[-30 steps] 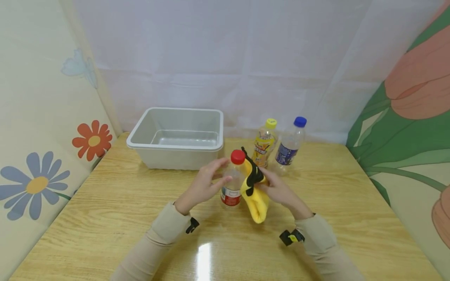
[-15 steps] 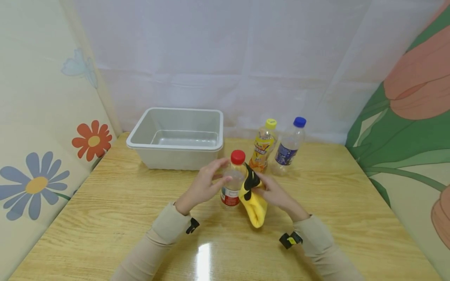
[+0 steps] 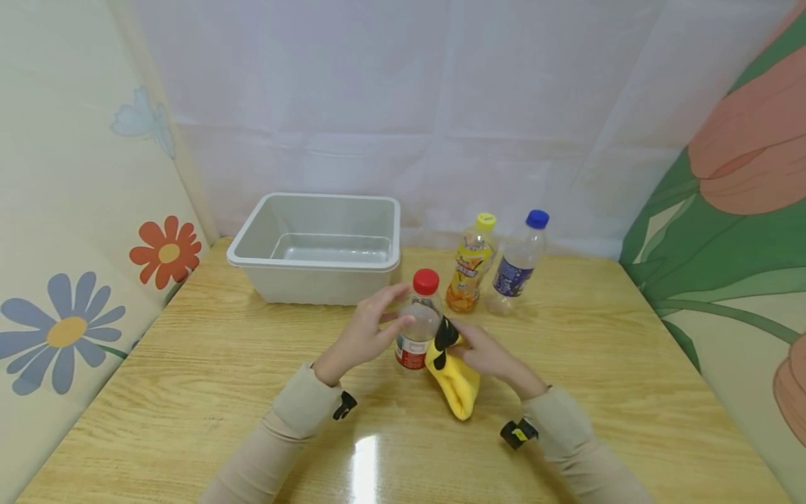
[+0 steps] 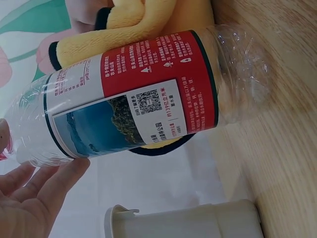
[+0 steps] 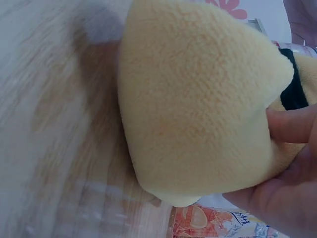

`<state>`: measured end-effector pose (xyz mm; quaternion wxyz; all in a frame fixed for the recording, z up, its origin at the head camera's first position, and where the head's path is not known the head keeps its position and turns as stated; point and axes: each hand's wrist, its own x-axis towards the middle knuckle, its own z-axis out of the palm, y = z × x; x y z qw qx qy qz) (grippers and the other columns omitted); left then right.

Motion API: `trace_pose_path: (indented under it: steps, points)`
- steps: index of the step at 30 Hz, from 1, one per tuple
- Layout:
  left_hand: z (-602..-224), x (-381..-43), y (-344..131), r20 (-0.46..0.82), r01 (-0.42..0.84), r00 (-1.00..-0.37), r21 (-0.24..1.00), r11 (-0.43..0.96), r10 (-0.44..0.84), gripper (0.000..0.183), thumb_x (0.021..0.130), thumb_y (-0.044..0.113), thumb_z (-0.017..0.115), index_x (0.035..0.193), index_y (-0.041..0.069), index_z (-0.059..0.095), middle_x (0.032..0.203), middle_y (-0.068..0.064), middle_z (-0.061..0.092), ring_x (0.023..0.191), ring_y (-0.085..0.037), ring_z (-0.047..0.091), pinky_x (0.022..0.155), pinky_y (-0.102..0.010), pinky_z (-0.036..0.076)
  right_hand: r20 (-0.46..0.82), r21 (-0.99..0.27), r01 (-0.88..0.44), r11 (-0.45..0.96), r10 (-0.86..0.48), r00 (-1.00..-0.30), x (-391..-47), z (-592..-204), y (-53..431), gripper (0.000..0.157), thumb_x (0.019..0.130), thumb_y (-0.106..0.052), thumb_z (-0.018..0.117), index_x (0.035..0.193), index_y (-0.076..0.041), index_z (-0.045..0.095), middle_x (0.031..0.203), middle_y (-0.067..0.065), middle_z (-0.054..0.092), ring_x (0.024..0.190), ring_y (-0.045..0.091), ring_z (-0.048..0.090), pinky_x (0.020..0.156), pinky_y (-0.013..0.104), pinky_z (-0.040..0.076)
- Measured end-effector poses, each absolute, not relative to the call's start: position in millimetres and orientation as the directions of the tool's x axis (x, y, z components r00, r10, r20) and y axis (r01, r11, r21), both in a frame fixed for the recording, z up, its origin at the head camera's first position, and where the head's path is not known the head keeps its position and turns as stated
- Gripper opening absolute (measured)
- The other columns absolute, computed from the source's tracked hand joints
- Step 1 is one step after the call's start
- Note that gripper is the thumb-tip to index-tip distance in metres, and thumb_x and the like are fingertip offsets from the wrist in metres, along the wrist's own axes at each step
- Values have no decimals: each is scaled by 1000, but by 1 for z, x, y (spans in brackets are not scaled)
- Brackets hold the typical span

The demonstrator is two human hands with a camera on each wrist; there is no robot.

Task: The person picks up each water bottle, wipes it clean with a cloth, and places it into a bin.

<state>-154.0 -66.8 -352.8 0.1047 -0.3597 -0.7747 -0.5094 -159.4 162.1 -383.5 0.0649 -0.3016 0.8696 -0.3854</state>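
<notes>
An upright clear plastic bottle (image 3: pixel 412 355) with a red cap and a red-and-white label stands on the table in front of me. My left hand (image 3: pixel 364 334) holds its upper part from the left, thumb and fingers around it. On the bottle's right side, my right hand (image 3: pixel 493 355) grips a bunched yellow cloth (image 3: pixel 458 389) with black edging. The left wrist view shows the cloth (image 4: pixel 94 43) lying along the bottle behind the label. Up close in the right wrist view, the cloth's fuzzy fold (image 5: pixel 198 94) hides most of the bottle, with my thumb and fingers pinching it.
A grey plastic bin (image 3: pixel 315 283) stands at the back left. Behind my right hand are a bottle with a yellow cap and orange label (image 3: pixel 471 269) and a clear bottle with a blue cap (image 3: pixel 513 273). A white sheet (image 3: pixel 434 126) hangs behind the table.
My right hand has drawn the yellow cloth down the bottle's right side, toward me, uncovering the yellow-capped bottle behind. My left hand and the red-capped bottle have stayed in place.
</notes>
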Motion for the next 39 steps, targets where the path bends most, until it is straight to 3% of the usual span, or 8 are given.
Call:
trace_pose_path:
  steps: [27,39]
  points:
    - [-348,-178,-81,502,691,-613,716,104,611,49,86,-2,57,130,-10,35,121,-27,50,112,-35,50,90,-30,48,184,-742,-405,535,-418,-890,-148,-370,183,43,80,10,56,123,8,50,119,24,55,112,38,49,99,53,36]
    - [-349,-182,-82,468,649,-620,757,76,630,49,88,-2,55,131,-9,35,126,-25,47,114,-33,48,92,-31,47,253,-739,-414,531,-351,-902,-140,-358,188,41,78,12,58,119,9,53,111,25,59,103,38,54,91,53,43]
